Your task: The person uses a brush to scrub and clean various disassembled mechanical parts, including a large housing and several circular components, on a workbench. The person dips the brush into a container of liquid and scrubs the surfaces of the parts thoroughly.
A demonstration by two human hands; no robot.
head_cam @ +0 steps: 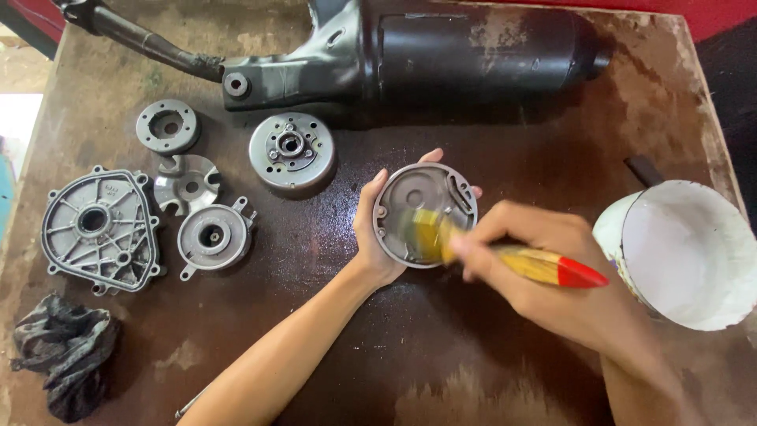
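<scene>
The left hand (377, 237) grips a round metal cover plate (424, 214) while the right hand (544, 260), closed on a paintbrush (512, 256), brushes it, apparently mid-cleaning; five parts (189, 185) lie near the workbench's (473, 371) left edge.

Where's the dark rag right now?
In the head view the dark rag lies crumpled at the lower left corner of the wooden table, just below the finned metal cover and well left of both hands.

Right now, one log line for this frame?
left hand: holds round metal plate | right hand: holds paintbrush, bristles on plate | white pot: right
</scene>
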